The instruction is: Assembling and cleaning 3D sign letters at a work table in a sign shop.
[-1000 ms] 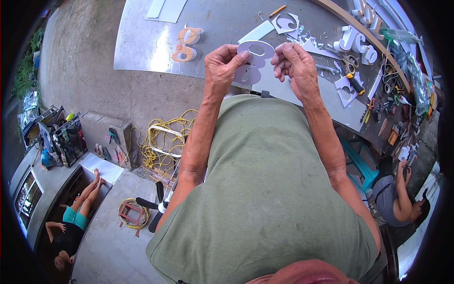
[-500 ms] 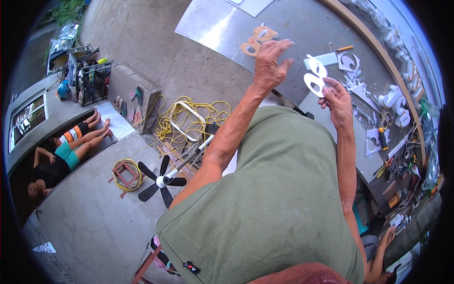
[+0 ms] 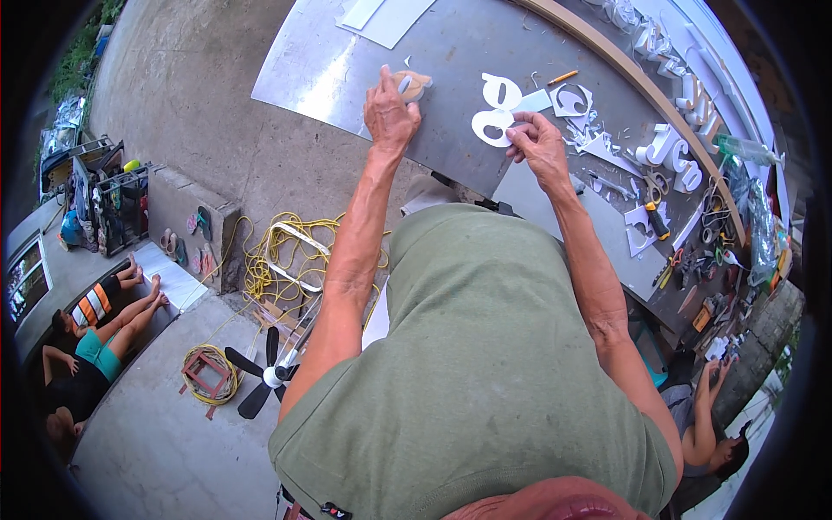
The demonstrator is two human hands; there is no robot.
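Observation:
My right hand (image 3: 539,146) pinches the lower edge of a white flat cutout (image 3: 500,91), made of two joined rounded shapes with holes through them. I hold it up above the grey metal table. Over to the left, my left hand (image 3: 392,114) hovers at a tan cutout (image 3: 418,84) of similar shape on the table. Its thumb stands apart from the fingers. The hand covers part of the tan piece, and whether it touches it is hidden.
Beyond my right hand lie an orange pencil (image 3: 563,77), a white sheet with a curved cutout (image 3: 572,101), white scraps, scissors (image 3: 656,186) and a yellow-black tool (image 3: 657,222). White letter shapes (image 3: 669,156) stand near the wooden edge strip (image 3: 641,74). People sit at left and lower right.
My left hand has come down onto the tan cutout's spot. The white cutout stays in my right hand, now turned and held a little farther out. The whole view has shifted.

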